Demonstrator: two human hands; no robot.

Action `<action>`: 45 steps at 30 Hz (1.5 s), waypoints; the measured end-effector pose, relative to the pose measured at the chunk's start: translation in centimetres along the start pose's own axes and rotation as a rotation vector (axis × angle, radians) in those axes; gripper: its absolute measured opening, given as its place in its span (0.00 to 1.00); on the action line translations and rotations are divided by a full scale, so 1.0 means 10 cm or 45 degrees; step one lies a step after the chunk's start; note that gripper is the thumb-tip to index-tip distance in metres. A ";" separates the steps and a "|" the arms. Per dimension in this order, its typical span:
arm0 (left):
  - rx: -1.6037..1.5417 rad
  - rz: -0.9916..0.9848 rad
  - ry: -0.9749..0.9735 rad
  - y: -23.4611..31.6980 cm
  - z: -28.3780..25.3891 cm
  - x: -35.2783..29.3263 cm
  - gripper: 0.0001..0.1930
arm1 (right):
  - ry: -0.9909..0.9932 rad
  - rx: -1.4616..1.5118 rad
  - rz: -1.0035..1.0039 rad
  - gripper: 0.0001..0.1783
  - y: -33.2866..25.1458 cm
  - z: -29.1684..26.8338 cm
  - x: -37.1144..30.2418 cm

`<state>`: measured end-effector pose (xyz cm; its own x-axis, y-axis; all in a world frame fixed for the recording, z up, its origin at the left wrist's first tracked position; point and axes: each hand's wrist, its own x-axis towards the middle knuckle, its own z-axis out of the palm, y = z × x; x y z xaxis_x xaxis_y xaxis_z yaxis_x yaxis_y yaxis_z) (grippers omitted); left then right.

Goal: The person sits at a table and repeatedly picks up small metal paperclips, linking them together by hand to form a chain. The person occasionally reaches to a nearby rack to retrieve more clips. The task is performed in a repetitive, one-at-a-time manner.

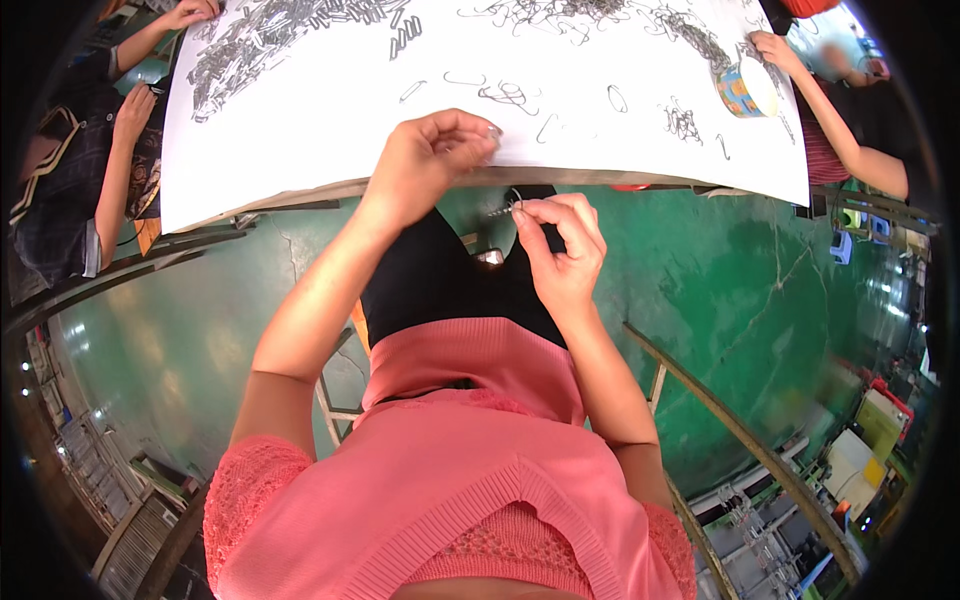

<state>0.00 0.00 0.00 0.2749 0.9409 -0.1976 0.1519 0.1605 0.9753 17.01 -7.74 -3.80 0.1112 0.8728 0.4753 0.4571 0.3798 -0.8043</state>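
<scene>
My left hand [425,165] is raised near the front edge of the white table, thumb and fingertips pinched together. Something small and shiny shows at its fingertips, too small to name. Lower and to the right, over my lap, my right hand [567,245] pinches a thin curved wire piece [518,194] between thumb and forefinger. A short ridged metal bit sticks out to the left of that pinch. On the table beyond my hands lie bent wire pieces [508,94], some tangled together, and a single wire loop [616,98].
The white table [330,150] bears a large heap of short dark metal pieces [250,60] at left and a wire pile [690,40] at right. A patterned tub [747,88] stands near the right edge. Other people's hands [132,112] work at both sides. Metal bars [740,440] flank me.
</scene>
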 end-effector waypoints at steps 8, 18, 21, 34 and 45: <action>-0.270 0.078 0.058 0.13 0.27 -0.27 0.07 | 0.023 -0.074 -0.035 0.06 -0.02 -0.01 0.07; -0.107 0.083 0.204 0.07 0.21 -0.27 0.06 | 0.028 -0.129 -0.011 0.07 0.01 0.13 0.15; -0.108 0.096 0.254 0.04 0.21 -0.25 0.05 | 0.004 -0.166 -0.020 0.08 0.03 0.17 0.14; 0.145 0.328 0.379 -0.23 0.15 -0.32 0.05 | -0.148 -0.399 0.087 0.09 0.43 -0.04 0.92; 0.072 0.278 0.232 -0.32 0.21 -0.40 0.05 | -0.488 -0.982 -0.135 0.13 1.10 0.44 1.80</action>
<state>0.43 -4.86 -2.53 0.1324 0.9903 0.0424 0.1617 -0.0637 0.9848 20.18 13.48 -5.62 -0.2071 0.9405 0.2694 0.9344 0.2718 -0.2303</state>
